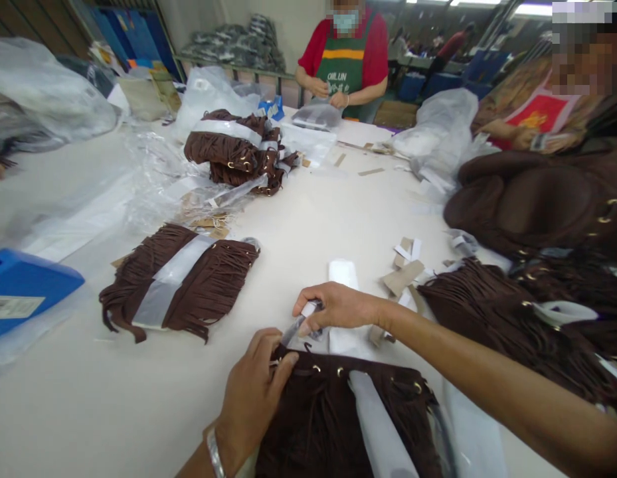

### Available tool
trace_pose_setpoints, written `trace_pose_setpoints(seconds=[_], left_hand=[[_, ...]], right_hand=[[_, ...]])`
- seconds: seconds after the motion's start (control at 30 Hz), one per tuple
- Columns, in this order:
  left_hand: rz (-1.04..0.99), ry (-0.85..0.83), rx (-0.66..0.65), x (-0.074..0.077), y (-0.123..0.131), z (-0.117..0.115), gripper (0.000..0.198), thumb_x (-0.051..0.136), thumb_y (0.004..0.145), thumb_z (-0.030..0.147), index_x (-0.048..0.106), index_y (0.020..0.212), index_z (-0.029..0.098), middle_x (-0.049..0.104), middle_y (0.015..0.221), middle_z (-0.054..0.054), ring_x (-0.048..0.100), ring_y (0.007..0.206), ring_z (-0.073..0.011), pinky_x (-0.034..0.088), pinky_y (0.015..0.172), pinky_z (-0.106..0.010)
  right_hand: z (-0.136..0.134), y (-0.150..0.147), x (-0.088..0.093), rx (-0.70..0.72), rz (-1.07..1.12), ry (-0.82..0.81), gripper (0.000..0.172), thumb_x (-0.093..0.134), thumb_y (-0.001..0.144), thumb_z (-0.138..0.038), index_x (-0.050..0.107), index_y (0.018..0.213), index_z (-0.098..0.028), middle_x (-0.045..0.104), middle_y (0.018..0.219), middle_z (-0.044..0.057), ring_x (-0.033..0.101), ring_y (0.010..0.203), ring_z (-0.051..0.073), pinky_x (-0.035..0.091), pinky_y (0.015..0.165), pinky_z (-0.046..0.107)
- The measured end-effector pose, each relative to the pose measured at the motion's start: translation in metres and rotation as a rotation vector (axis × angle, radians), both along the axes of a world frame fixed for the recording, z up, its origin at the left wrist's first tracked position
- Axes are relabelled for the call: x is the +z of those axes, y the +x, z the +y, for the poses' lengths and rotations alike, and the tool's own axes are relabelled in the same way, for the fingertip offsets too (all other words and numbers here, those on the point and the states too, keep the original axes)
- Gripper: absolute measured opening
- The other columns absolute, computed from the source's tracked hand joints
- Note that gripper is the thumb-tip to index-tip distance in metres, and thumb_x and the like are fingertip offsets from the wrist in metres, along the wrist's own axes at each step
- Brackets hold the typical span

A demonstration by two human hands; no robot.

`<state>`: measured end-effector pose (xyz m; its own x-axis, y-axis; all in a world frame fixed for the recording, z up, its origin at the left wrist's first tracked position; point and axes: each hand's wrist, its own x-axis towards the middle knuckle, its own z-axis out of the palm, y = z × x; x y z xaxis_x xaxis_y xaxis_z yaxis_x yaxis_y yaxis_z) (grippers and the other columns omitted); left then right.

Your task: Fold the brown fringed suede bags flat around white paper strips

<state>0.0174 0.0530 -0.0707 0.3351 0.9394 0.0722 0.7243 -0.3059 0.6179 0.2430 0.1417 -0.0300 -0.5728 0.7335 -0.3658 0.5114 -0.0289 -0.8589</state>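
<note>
A dark brown fringed bag (318,411) with gold eyelets lies in front of me, a pale wrapping strip (380,425) running down its front. My left hand (253,392) grips the bag's top left corner, thumb on the front. Just above that corner, my right hand (333,309) pinches a greyish, plastic-like strip (293,330) that runs down to the bag. Whether this strip covers a strap I cannot tell. Behind the right hand lies a stack of white sheets (343,273), partly hidden by it.
Another wrapped fringed bag (188,279) lies to the left, near a blue box (29,292). More wrapped bags (238,149) are piled farther back. Unwrapped brown bags (537,199) heap at right beside paper scraps (405,272). Two people stand across the table (328,212).
</note>
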Motion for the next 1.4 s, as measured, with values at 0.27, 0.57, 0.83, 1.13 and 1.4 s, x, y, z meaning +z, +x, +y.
trace_pose_setpoints(seconds=[0.27, 0.57, 0.83, 1.13, 1.4], left_hand=[[0.46, 0.382, -0.485, 0.019, 0.03, -0.016, 0.041, 0.051, 0.088, 0.007, 0.05, 0.128, 0.014, 0.063, 0.12, -0.011, 0.067, 0.087, -0.0208, 0.058, 0.068, -0.033], [0.657, 0.244, -0.481, 0.028, 0.04, -0.006, 0.019, 0.052, 0.087, 0.007, 0.061, 0.098, 0.019, 0.065, 0.094, -0.006, 0.065, 0.071, -0.0203, 0.056, 0.06, -0.032], [0.638, 0.315, -0.441, 0.017, 0.029, -0.015, 0.02, 0.047, 0.089, 0.005, 0.06, 0.1, 0.016, 0.059, 0.126, -0.014, 0.067, 0.076, -0.0176, 0.059, 0.066, -0.032], [0.725, 0.283, -0.546, 0.03, 0.034, -0.006, 0.048, 0.05, 0.085, 0.003, 0.048, 0.13, 0.02, 0.064, 0.104, -0.009, 0.065, 0.067, -0.0178, 0.056, 0.055, -0.03], [0.771, 0.157, -0.432, 0.028, 0.053, -0.001, 0.022, 0.045, 0.086, 0.003, 0.058, 0.099, 0.015, 0.061, 0.096, -0.009, 0.063, 0.064, -0.0147, 0.052, 0.056, -0.025]], right_hand=[[-0.019, 0.003, 0.01, -0.05, -0.134, 0.195, 0.039, 0.071, 0.076, -0.047, 0.066, 0.105, -0.021, 0.067, 0.082, 0.0, 0.059, 0.073, 0.014, 0.041, 0.064, 0.022], [-0.035, 0.009, -0.006, -0.153, -0.05, 0.053, 0.042, 0.06, 0.081, -0.059, 0.062, 0.095, -0.019, 0.065, 0.071, 0.002, 0.061, 0.054, 0.014, 0.046, 0.051, 0.024], [-0.046, 0.008, -0.022, -0.281, 0.09, -0.18, 0.055, 0.059, 0.076, -0.07, 0.059, 0.094, -0.019, 0.065, 0.07, 0.002, 0.063, 0.05, 0.015, 0.051, 0.045, 0.026], [-0.041, 0.008, -0.023, -0.257, 0.006, 0.008, 0.057, 0.054, 0.078, -0.073, 0.062, 0.09, -0.018, 0.059, 0.061, -0.002, 0.054, 0.047, 0.011, 0.044, 0.048, 0.022], [-0.045, 0.005, -0.028, -0.332, 0.038, -0.139, 0.06, 0.058, 0.072, -0.076, 0.059, 0.09, -0.019, 0.057, 0.062, -0.002, 0.058, 0.048, 0.013, 0.045, 0.045, 0.024]])
